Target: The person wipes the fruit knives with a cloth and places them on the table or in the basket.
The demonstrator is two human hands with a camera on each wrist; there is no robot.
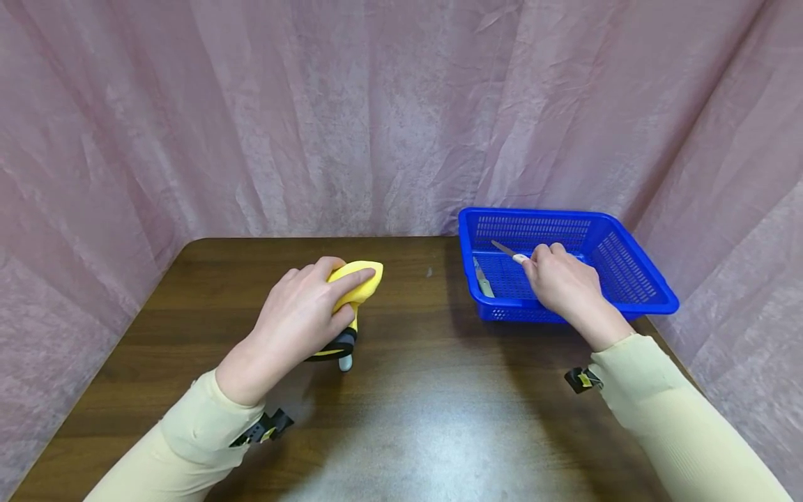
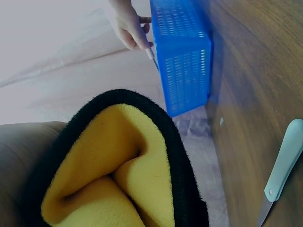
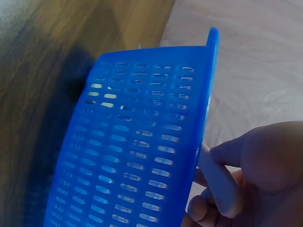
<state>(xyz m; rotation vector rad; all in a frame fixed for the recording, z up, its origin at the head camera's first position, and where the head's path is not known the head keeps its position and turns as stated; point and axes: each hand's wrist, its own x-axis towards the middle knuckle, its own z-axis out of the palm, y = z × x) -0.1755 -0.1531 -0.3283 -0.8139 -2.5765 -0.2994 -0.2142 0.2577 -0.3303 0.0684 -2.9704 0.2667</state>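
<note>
My left hand (image 1: 301, 307) grips a folded yellow cloth (image 1: 360, 275) with black edging, held over the table. In the left wrist view the cloth (image 2: 118, 142) fills the lower left. A knife with a pale green handle (image 1: 345, 362) lies on the table beneath it; in the left wrist view its handle (image 2: 284, 158) and the start of the blade show. My right hand (image 1: 561, 279) pinches a second knife (image 1: 508, 251) by its pale handle (image 3: 220, 184), over the blue basket (image 1: 659, 296). Inside the basket's left side lies another knife (image 1: 484, 282). The right palm is hidden from the head camera.
The blue plastic basket, with slotted walls, stands at the back right of the brown wooden table (image 1: 401, 397). Pink curtains (image 1: 345, 118) hang behind the table and on both sides.
</note>
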